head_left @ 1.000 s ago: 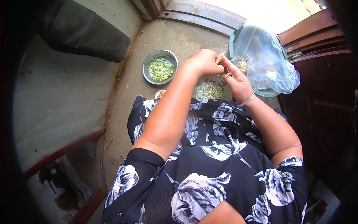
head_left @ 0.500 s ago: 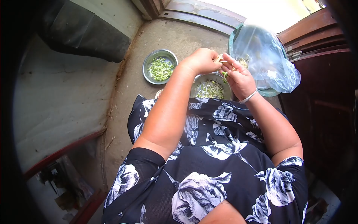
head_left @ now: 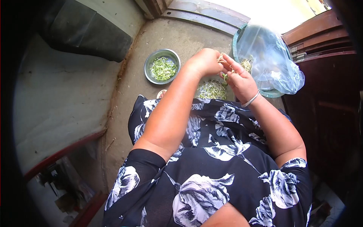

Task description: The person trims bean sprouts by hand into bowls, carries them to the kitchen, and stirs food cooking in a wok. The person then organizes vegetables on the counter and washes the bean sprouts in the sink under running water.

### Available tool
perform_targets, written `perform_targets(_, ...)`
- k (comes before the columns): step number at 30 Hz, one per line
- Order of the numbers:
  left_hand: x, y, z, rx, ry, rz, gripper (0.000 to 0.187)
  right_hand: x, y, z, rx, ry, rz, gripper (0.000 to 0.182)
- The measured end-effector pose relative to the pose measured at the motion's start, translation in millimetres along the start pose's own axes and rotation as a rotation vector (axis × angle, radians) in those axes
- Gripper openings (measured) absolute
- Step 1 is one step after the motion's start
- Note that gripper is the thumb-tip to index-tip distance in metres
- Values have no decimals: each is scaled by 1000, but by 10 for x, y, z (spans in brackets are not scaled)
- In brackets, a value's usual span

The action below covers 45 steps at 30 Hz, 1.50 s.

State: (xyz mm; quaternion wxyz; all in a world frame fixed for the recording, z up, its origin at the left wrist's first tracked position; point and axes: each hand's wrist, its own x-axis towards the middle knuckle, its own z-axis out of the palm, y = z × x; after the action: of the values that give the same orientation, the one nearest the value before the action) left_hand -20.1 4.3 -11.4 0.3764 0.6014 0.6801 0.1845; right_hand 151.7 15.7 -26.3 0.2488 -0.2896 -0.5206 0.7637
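Left hand [head_left: 207, 62], right hand [head_left: 242, 82], both apparently pinching thin pale-green sprouts [head_left: 225, 77], near round grey metal bowl [head_left: 230, 93], bluish translucent plastic bag [head_left: 267, 56] to its right.

Likely a home, just inside a way out, bare floor [head_left: 159, 32], plain wall [head_left: 68, 87], dark red door [head_left: 325, 113] that stood open, bright light outside

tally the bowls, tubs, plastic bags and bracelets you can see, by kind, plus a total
Bowls: 2, one at left and one partly behind the hands, both holding sprouts
Green tub: 1
Plastic bag: 1
Bracelet: 1, on the right wrist
Total: 5
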Motion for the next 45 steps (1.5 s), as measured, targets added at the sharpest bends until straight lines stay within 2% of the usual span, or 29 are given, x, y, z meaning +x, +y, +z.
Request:
perform_targets(1, 12, -7, 1, -2, 0, 0, 28, 20, -19, -9, 245, 20, 64, 51)
perform_targets(2, 22, -15, 1, 3, 2, -18, 28, 42, -28, -35, 244, 21, 64, 51)
perform_targets(4, 17, 6, -7, 7, 2, -32, 29, 74, -45, -89, 429, 35, 147, 48)
perform_targets(8, 9, 60, 24, -186, -123, -62, 25, 79, -31, -119, 483, 30, 140, 46)
perform_targets(13, 0, 49, 145, -389, -179, 53, 27, 75, -49, -145, 495, 25, 143, 47)
perform_targets(16, -7, 64, 125, -350, -240, 49, 29, 66, -48, -147, 482, 23, 144, 47)
perform_targets(19, -41, 96, 122, -190, -209, 105, 30, 87, -21, -178, 457, 31, 153, 48)
perform_targets(21, -45, 84, 176, -70, -118, 194, 29, 82, -29, -172, 444, 40, 154, 48)
perform_targets(28, -39, 86, 129, -108, -168, 126, 29, 95, -30, -203, 399, -12, 237, 52)
perform_targets(30, -48, 86, 52, -187, -178, -7, 27, 94, -39, -213, 372, -32, 253, 53)
perform_targets(33, -10, -29, 32, -118, -102, 23, 27, 70, -116, -201, 328, -69, 233, 53)
perform_targets(36, -34, 20, 21, -43, -138, 13, 26, 65, -127, -183, 298, -65, 235, 53)
perform_targets(40, -28, 59, 88, -32, -155, 58, 26, 46, -67, -139, 335, -43, 118, 54)
perform_targets(42, -37, 96, 67, -70, -170, -20, 26, 32, -46, -79, 320, -27, 88, 54)
perform_targets(45, -24, 82, 76, -66, -209, -1, 24, -23, 20, -35, 317, -24, -13, 55)
